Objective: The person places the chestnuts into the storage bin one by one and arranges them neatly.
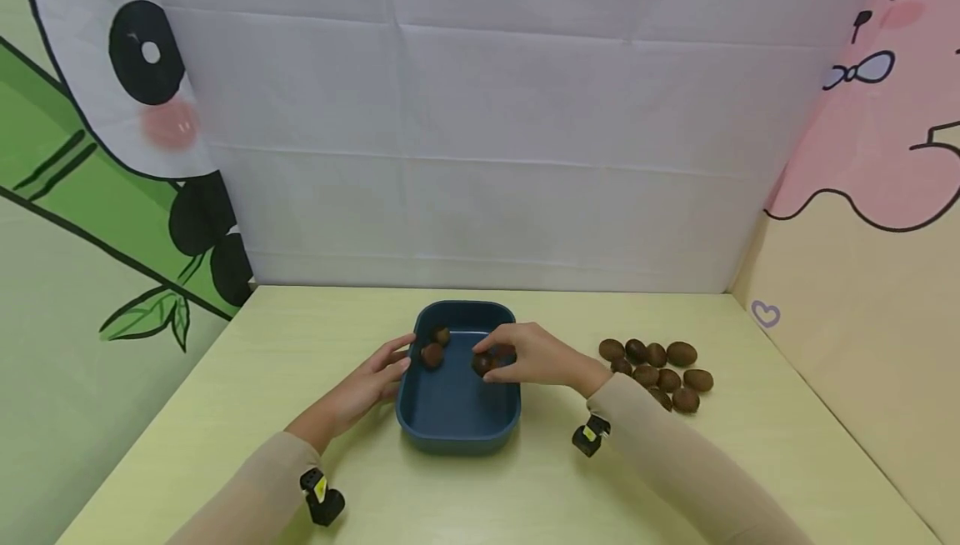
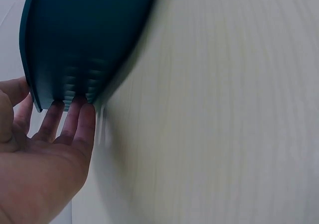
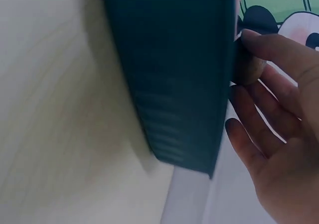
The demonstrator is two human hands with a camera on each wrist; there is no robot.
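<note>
Between the left and right edges of the table (image 1: pixel 457 499), toward its back edge, stands the bin (image 1: pixel 453 403), and in the head view two nuts (image 1: pixel 432 355) lie in it along the left wall, toward the far left corner. The right hand (image 1: pixel 543 356) reaches over the bin's right rim, its thumb and forefinger narrowed on the held nut (image 1: pixel 482 364); whether the brown patch behind it is another nut, I cannot tell. The pile (image 1: pixel 669 379) sits near the table's right edge, partly hidden by the right sleeve (image 1: pixel 663 441). The left hand (image 1: pixel 367 387) is at the bin's left wall, fingers fairly straight and a little apart. In the left wrist view its fingertips touch the ribbed outside of that wall, with the thumb up by the rim; light, steady pressure there should be enough to stop the bin sliding without tipping it. In the right wrist view the held nut shows just beyond the rim, partly covered by it, the thumb on one side and fingers on the other, the remaining fingers spread. To place it well, I would lower it close to the floor before parting the fingers, since a round nut dropped from rim height could bounce or roll.
</note>
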